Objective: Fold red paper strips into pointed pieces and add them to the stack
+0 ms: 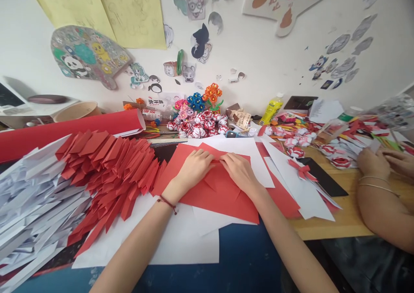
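Observation:
My left hand point(196, 167) and my right hand point(238, 169) lie close together, fingers bent and pressed down on a piece of red paper point(217, 159). Most of that piece is hidden under the fingers; a narrow edge shows between them. Beneath both hands is a larger sheet of red paper point(223, 201), resting on white sheets point(181, 245). To the left of my left hand spreads a heap of folded red paper strips point(106, 163). Beyond it lies a heap of folded white paper strips point(42, 202).
A red paper roll point(71, 129) lies at the back left. Red-and-white paper flowers point(203, 124) and a yellow bottle point(272, 108) line the wall. At right, another person's hands point(375, 161) work among paper scraps. A black board point(323, 176) lies on the wooden table.

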Tool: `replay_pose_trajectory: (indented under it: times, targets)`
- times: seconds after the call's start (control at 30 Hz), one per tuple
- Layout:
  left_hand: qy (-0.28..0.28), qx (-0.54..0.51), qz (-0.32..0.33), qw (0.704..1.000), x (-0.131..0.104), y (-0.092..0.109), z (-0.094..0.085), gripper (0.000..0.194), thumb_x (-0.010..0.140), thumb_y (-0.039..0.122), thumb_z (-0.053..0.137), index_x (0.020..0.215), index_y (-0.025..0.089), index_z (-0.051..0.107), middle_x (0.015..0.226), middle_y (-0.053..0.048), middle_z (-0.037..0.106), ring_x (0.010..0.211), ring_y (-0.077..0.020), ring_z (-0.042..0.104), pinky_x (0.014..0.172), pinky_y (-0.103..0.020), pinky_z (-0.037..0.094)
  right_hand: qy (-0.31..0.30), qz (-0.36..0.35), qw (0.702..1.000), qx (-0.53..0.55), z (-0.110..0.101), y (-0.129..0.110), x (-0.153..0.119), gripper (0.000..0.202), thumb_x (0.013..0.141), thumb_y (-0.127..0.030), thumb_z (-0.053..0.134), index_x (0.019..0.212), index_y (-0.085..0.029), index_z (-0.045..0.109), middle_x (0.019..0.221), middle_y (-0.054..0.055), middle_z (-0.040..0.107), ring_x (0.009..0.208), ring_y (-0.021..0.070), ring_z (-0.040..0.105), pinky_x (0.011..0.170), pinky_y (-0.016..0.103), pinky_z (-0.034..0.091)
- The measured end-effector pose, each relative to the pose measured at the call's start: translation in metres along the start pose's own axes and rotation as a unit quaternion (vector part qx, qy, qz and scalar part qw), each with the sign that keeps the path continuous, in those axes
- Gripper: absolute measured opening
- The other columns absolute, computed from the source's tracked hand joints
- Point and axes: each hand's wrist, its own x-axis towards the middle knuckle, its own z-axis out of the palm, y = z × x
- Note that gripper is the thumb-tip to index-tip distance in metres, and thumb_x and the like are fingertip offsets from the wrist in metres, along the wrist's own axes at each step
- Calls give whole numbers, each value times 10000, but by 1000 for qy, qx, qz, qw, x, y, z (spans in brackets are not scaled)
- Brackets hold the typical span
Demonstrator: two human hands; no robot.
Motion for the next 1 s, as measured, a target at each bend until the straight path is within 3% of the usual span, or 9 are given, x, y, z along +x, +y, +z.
replay_pose_trajectory:
  times: [0.2,0.4,0.6,0.73,0.83,1.0]
  targets:
    - [14,-112,-52,992,-1,1,4,234,965,248,467,893,160,672,808,-59,669,744,-166,608,652,-253,409,29,36,989,138,2,-2,-3,156,975,-239,502,954,-200,652,882,55,718,782,200,670,695,296,485]
    - [45,-170,-39,984,-5,0,-3,239,963,277,483,929,183,701,849,-56,703,774,-155,638,698,-236,435,112,93,969,200,8,-1,-4,192,919,-214,555,765,-218,669,704,13,709,618,164,642,605,274,469]
    - [56,-154,-59,985,-6,-7,-11,273,967,278,480,862,160,702,793,-58,701,722,-154,628,657,-241,421,96,136,948,271,7,-6,-1,178,913,-287,550,891,-213,711,737,41,719,628,196,649,651,327,510]
    - [62,-125,-57,989,-10,-11,-23,218,960,291,508,936,154,676,848,-54,701,774,-156,637,676,-240,431,74,174,919,346,9,-6,1,230,900,-349,545,918,-201,720,701,44,692,558,187,607,605,334,493]
    - [58,-74,-15,995,-19,-10,-38,190,973,229,475,1044,152,633,900,-57,693,833,-159,638,707,-245,440,54,218,885,409,10,-2,1,257,864,-403,589,893,-188,726,620,21,631,483,156,524,538,315,433]
    - [71,33,41,996,-43,4,-58,254,1012,200,349,1031,139,595,835,-50,664,756,-152,614,653,-259,423,-37,253,765,592,4,3,4,337,784,-466,704,901,-150,721,555,-1,547,429,99,381,435,272,262]
